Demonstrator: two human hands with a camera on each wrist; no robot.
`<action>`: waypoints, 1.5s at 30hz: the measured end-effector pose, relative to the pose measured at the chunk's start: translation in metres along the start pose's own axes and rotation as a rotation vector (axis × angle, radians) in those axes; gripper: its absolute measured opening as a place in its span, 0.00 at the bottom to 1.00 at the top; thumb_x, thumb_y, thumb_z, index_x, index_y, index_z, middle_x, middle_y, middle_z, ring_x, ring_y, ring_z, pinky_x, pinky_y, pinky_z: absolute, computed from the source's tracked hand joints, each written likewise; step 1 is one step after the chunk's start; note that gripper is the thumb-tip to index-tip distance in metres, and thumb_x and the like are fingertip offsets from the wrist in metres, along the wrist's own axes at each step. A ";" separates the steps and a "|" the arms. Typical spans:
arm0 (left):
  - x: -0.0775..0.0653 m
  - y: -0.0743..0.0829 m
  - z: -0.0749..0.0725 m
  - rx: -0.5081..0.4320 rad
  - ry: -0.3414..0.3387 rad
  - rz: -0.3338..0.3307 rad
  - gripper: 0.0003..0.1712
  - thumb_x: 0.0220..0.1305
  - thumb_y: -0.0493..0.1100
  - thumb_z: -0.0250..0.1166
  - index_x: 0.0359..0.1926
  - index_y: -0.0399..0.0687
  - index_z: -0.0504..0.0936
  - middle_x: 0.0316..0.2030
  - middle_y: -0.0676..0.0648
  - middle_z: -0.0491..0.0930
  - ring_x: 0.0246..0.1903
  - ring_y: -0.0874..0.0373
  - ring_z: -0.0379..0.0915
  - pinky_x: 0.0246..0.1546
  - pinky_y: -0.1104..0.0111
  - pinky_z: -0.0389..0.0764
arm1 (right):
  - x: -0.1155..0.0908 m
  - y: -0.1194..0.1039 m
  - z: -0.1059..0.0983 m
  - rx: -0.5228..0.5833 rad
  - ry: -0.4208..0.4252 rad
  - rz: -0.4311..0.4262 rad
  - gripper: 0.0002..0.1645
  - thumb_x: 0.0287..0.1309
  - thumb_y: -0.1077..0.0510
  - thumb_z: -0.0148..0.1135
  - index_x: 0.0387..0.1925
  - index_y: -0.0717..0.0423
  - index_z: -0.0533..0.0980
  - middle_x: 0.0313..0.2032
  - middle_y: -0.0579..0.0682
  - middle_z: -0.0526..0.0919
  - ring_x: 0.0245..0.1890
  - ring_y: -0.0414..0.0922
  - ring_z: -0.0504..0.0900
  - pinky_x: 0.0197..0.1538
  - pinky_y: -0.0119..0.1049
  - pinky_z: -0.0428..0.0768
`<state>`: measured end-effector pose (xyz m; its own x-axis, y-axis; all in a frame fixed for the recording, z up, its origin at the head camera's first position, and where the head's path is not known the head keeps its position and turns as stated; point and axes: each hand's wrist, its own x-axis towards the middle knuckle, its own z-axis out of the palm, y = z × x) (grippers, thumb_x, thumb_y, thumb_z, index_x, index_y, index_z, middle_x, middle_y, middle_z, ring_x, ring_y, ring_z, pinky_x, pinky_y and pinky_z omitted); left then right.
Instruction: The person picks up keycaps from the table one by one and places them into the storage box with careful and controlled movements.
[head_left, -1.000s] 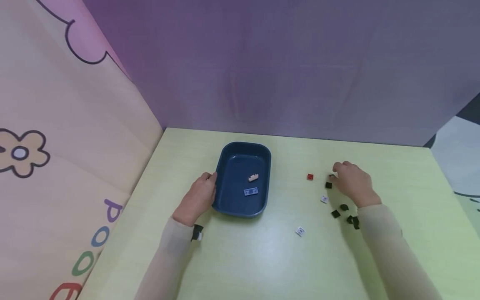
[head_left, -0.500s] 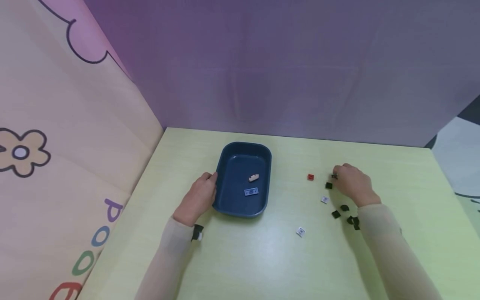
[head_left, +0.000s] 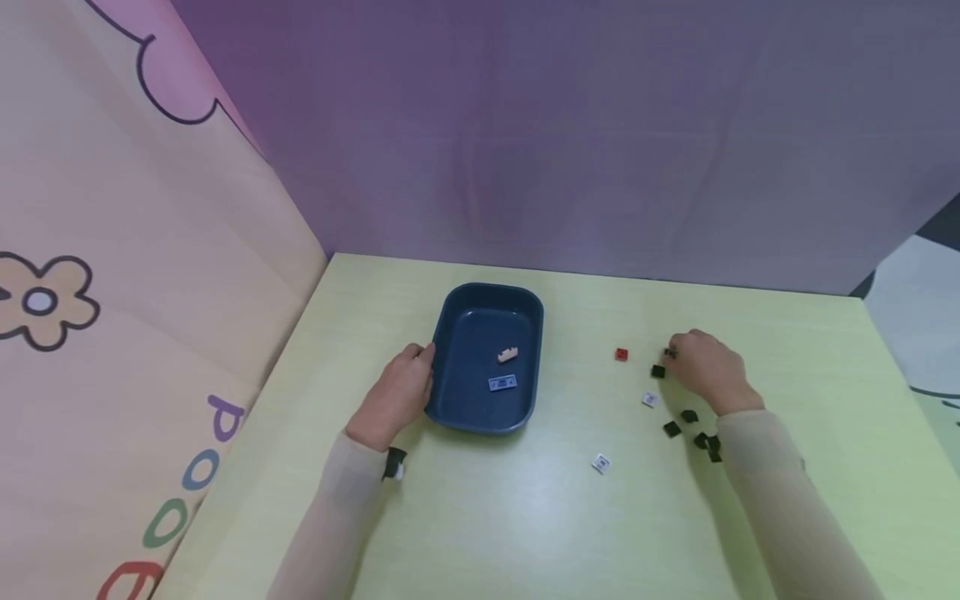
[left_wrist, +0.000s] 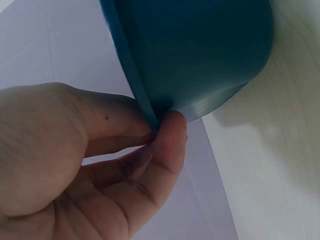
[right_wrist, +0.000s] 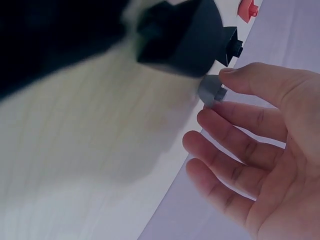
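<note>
My left hand (head_left: 397,392) pinches the left rim of a dark blue tray (head_left: 525,408) between thumb and fingers. In the left wrist view the tray's wall (left_wrist: 200,55) rises beyond the fingertips. Inside the tray lie a cream toy brick (head_left: 507,355) and a blue printed tile (head_left: 502,383). At the right, my right hand (head_left: 707,367) pinches a small grey rounded toy brick (right_wrist: 209,90) between thumb and forefinger; its other fingers are loosely bent. Next to these fingertips sits a black brick (head_left: 657,372), with a red brick (head_left: 622,354) farther left.
Several black pieces (head_left: 672,429) lie on the pale table (head_left: 487,517) near the right wrist. Two white printed tiles, a nearer tile (head_left: 602,463) and a farther tile (head_left: 650,400), lie between tray and right hand. A purple backdrop (head_left: 585,167) borders the back.
The right hand's thumb and fingers have come together on the small grey brick, with the hand staying nearly in place. The left hand and tray have not moved.
</note>
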<state>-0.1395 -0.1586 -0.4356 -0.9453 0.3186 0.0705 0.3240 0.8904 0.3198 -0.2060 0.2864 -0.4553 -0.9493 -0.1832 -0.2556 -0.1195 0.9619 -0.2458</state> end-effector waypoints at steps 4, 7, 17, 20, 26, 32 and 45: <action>0.001 0.000 -0.001 0.002 0.004 0.001 0.25 0.69 0.29 0.58 0.63 0.20 0.69 0.49 0.30 0.76 0.47 0.41 0.78 0.47 0.56 0.83 | 0.000 0.002 -0.001 0.022 -0.009 0.005 0.14 0.69 0.56 0.58 0.42 0.65 0.80 0.37 0.61 0.80 0.29 0.50 0.75 0.27 0.47 0.77; 0.001 -0.001 -0.001 -0.002 0.003 -0.005 0.25 0.69 0.30 0.58 0.64 0.20 0.69 0.49 0.30 0.76 0.47 0.41 0.78 0.47 0.56 0.83 | 0.001 0.003 -0.001 0.034 -0.015 0.009 0.14 0.69 0.56 0.58 0.41 0.65 0.80 0.35 0.59 0.80 0.29 0.50 0.74 0.26 0.45 0.77; 0.000 -0.001 -0.001 -0.003 0.009 -0.001 0.25 0.68 0.29 0.59 0.63 0.20 0.69 0.48 0.30 0.76 0.46 0.41 0.78 0.46 0.56 0.83 | -0.010 -0.024 -0.005 0.018 0.104 -0.082 0.17 0.65 0.56 0.65 0.47 0.67 0.80 0.42 0.64 0.81 0.39 0.58 0.82 0.34 0.55 0.83; 0.000 -0.001 0.000 -0.003 0.004 -0.009 0.25 0.68 0.29 0.59 0.63 0.20 0.69 0.48 0.30 0.76 0.46 0.41 0.78 0.46 0.56 0.83 | -0.016 -0.049 -0.008 0.048 0.159 -0.137 0.15 0.64 0.56 0.66 0.46 0.64 0.82 0.43 0.62 0.82 0.38 0.57 0.82 0.33 0.53 0.84; 0.000 -0.001 0.000 -0.001 -0.001 -0.015 0.25 0.69 0.29 0.59 0.63 0.20 0.69 0.49 0.30 0.76 0.46 0.41 0.78 0.46 0.56 0.83 | -0.017 -0.097 -0.008 0.073 0.242 -0.274 0.12 0.63 0.57 0.68 0.44 0.61 0.83 0.38 0.56 0.82 0.34 0.51 0.82 0.31 0.47 0.83; 0.001 0.000 -0.001 0.011 -0.008 -0.027 0.25 0.69 0.30 0.59 0.64 0.21 0.69 0.49 0.30 0.76 0.47 0.41 0.78 0.47 0.56 0.83 | -0.011 -0.139 -0.002 0.043 0.260 -0.345 0.13 0.62 0.55 0.69 0.45 0.57 0.83 0.39 0.53 0.83 0.36 0.49 0.82 0.33 0.46 0.84; 0.001 0.001 0.001 -0.006 -0.012 -0.037 0.25 0.69 0.30 0.60 0.64 0.21 0.69 0.50 0.30 0.76 0.47 0.42 0.78 0.47 0.57 0.83 | -0.004 -0.177 0.008 0.025 0.204 -0.386 0.15 0.63 0.51 0.69 0.47 0.55 0.84 0.41 0.50 0.82 0.40 0.47 0.81 0.35 0.42 0.84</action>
<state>-0.1401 -0.1571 -0.4359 -0.9560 0.2895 0.0470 0.2886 0.8997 0.3274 -0.1790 0.1153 -0.4182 -0.8746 -0.4824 0.0487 -0.4723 0.8251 -0.3101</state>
